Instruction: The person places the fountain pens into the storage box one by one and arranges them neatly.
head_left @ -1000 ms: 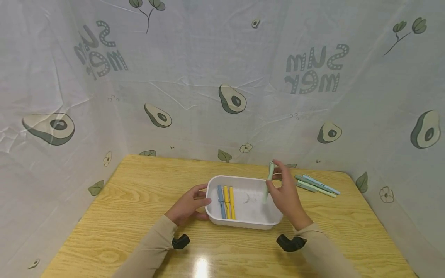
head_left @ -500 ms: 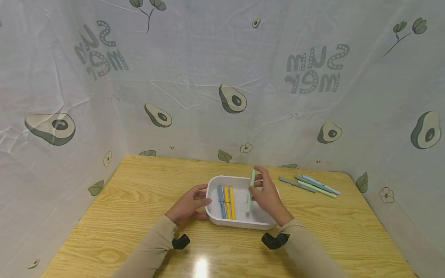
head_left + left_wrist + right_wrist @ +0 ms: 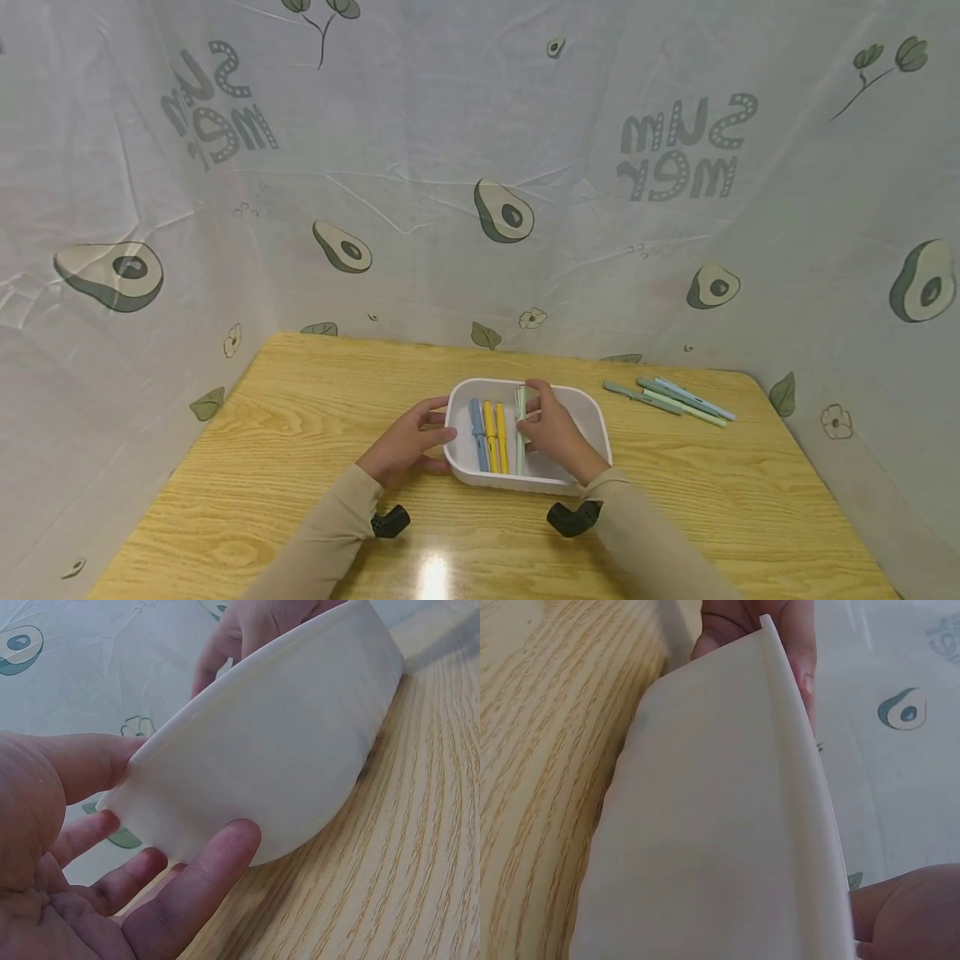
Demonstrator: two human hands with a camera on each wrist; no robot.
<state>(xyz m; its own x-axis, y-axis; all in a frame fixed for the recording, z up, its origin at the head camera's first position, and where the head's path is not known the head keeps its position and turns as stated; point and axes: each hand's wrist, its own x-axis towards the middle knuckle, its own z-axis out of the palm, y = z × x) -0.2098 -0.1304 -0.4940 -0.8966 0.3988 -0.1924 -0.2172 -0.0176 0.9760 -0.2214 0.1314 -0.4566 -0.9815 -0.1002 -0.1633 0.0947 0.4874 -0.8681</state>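
Note:
In the head view a white plastic tray rests on the table. My left hand grips its left end, the thumb over the rim and the fingers along the outer wall. Inside, a blue-grey pen and two yellow pens lie side by side. My right hand reaches over the tray and pinches a pale green pen, lined up just right of the yellow ones. The right wrist view is mostly filled by the tray's outer wall, which hides the pens there.
Right of the tray, on the wooden table, lies a dark green pen. Beside it is a small pile with a light blue pen and a pale green pen. A printed fabric sheet hangs round the table's back and sides.
My right hand has moved left and down with the pale green pen, from the tray's right side to beside the yellow pens. My left hand has stayed on the tray.

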